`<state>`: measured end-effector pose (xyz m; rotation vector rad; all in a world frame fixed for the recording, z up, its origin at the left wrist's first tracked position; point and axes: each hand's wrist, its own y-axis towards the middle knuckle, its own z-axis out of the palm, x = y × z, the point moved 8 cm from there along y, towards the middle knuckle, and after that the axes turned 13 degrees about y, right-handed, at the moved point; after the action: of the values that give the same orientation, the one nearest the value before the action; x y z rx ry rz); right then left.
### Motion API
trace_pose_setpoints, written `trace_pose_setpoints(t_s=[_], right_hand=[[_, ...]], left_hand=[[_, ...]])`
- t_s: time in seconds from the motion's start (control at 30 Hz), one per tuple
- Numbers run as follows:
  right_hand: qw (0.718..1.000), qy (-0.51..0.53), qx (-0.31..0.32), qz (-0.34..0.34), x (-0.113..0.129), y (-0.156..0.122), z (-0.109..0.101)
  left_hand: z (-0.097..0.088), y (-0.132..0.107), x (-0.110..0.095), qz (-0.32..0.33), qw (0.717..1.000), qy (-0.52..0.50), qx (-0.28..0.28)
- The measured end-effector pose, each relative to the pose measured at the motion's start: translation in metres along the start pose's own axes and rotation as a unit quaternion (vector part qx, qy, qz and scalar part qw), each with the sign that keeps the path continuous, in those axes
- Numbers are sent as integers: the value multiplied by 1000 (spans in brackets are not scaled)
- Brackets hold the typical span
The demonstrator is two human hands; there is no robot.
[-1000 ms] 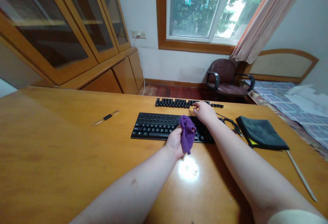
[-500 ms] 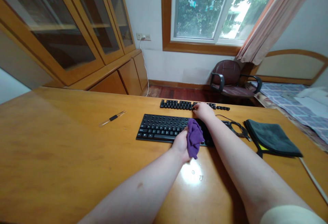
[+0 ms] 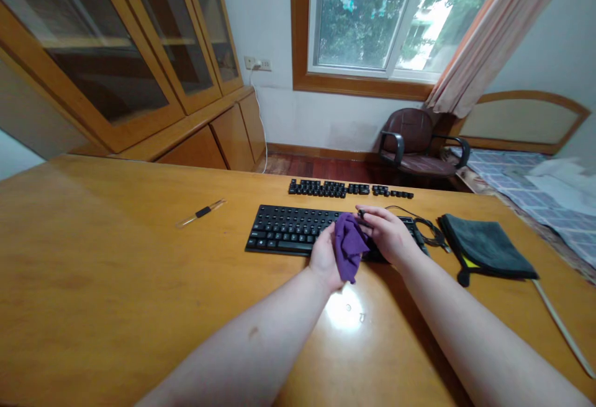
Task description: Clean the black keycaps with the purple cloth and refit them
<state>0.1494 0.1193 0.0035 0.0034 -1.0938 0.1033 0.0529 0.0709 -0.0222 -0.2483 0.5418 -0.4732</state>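
The purple cloth (image 3: 349, 247) hangs bunched in the person's left hand (image 3: 323, 253), the grip closed around it, just over the front edge of the black keyboard (image 3: 284, 232). It looks light and limp, so it will crumple easily and can be taken anywhere along its folds. At about 2 o'clock from the cloth, the right hand (image 3: 386, 234) lies over the keyboard's right end, its grip curled nearly shut. Its fingertips (image 3: 372, 211) come together by a small dark piece (image 3: 362, 213), though I cannot tell whether they hold it. Anything that small would want a careful pinch by its sides. The keyboard looks stiff and easy to take by its long edges, and it sits flat on the table (image 3: 93, 270). At 12 o'clock from it lies a long row of loose black keycaps (image 3: 349, 190), small and easily knocked askew. Farther out, a coiled black cable (image 3: 431, 231) and a folded dark grey towel (image 3: 487, 247) lie at 3 o'clock, and a clear rod with a black band (image 3: 201, 212) at 9 o'clock.
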Motion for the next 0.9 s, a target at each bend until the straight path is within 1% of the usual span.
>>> trace_pose_setpoints(t_s=[0.07,0.13,0.2,0.3,0.37,0.5,0.57,0.67,0.73,0.8,0.9], right_hand=[[996,60,47,40,-3,-8,4],[990,61,92,87,-4,-10,8],[983,39,124,133,-5,-10,10],[973,15,143,182,-5,-10,10],[971,-1,144,192,-4,-9,8],[978,3,142,150,5,-7,9],[981,18,137,134,8,-7,10],[985,23,124,118,9,-6,10],[988,3,117,100,10,-5,8],[991,-33,118,63,13,-3,6],[985,-90,147,-14,21,-3,10]], left_hand=[[-1,-2,-2,3,1000,-10,-8],[-2,-3,-3,5,1000,-10,-7],[-1,-3,-4,13,1000,-10,-3],[-2,-2,-2,20,1000,10,3],[-3,-1,0,35,998,51,1],[-5,-3,-1,82,985,151,-23],[-4,-5,-1,89,980,173,-29],[-1,-8,-3,96,983,150,-31],[1,-10,-4,92,988,123,-23],[1,-10,-3,72,992,100,-11],[-2,-6,4,12,999,53,3]])
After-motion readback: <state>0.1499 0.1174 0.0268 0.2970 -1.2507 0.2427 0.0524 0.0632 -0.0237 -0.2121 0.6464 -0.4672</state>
